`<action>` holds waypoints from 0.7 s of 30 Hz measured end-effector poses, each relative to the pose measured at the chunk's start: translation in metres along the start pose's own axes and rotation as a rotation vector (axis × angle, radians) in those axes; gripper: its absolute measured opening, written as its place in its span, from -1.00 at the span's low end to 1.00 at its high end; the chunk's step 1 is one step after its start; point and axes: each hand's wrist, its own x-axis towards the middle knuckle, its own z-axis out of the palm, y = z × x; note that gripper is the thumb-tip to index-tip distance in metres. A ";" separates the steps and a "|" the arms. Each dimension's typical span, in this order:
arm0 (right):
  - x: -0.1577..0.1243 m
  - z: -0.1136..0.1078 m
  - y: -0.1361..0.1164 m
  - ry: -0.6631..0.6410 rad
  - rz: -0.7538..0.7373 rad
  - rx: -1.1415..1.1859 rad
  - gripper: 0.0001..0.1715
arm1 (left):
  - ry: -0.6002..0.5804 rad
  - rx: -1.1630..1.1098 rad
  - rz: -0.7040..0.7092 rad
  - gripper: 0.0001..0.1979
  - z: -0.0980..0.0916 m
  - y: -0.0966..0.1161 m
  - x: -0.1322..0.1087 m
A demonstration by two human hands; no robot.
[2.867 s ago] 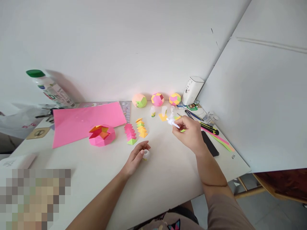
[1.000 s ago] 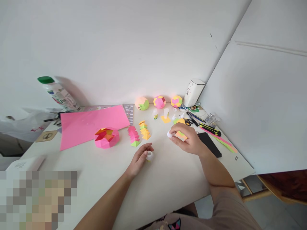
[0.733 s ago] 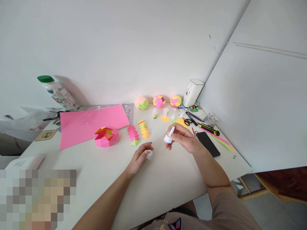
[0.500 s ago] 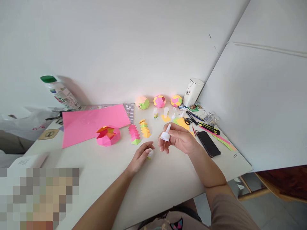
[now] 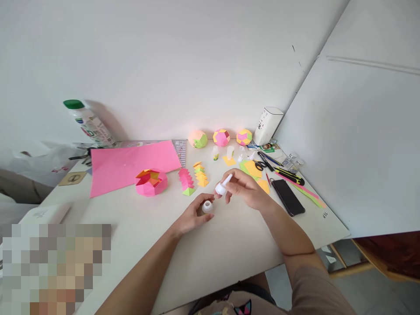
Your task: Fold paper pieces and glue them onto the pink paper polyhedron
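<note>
My left hand [image 5: 193, 215] curls round a small white bottle [image 5: 207, 208] standing on the table, its round mouth uncovered and facing up. Thumb and fingers lie on either side of the bottle's neck; most of its body is hidden from me. Just above and to the right, my right hand [image 5: 246, 189] pinches a white nozzle cap [image 5: 222, 188] with a long pointed tip, which slants up to the right. The cap is apart from the bottle. Beyond the hands lie a folded yellow paper strip [image 5: 201, 175] and a pink one [image 5: 186, 180].
A hollow pink paper shape [image 5: 154, 187] sits at left before a pink sheet [image 5: 131, 159]. Several paper balls [image 5: 222, 137] line the wall. At right are scissors [image 5: 261, 165], a black phone [image 5: 288, 197] and a yellow-black cutter [image 5: 290, 176]. Small bottles [image 5: 215, 153] stand behind.
My right hand has brought the nozzle cap slightly left and tilted it more. My left fingers have spread round the bottle, whose mouth now shows clearly. The view has shifted a little.
</note>
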 end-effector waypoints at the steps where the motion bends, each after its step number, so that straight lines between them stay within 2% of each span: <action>1: -0.001 0.001 0.002 0.028 -0.024 -0.127 -0.80 | -0.012 0.007 0.009 -0.48 -0.001 0.000 0.000; 6: -0.004 0.007 0.009 0.047 -0.124 -0.588 -0.87 | 0.026 0.060 0.018 -0.66 0.001 0.000 0.002; 9: -0.005 0.009 0.011 0.055 -0.169 -0.737 -0.87 | 0.065 0.084 0.020 -0.71 0.003 0.001 0.002; 14: -0.006 0.015 0.012 0.015 -0.242 -0.883 -0.88 | 0.049 0.075 0.057 -0.76 0.004 0.001 0.003; 17: -0.004 0.016 0.015 -0.023 -0.201 -0.912 -0.87 | 0.050 0.064 0.080 -0.77 0.005 0.000 0.004; 21: 0.004 0.013 0.026 -0.095 -0.044 -0.865 -0.84 | 0.049 0.062 0.092 -0.77 0.005 0.000 0.005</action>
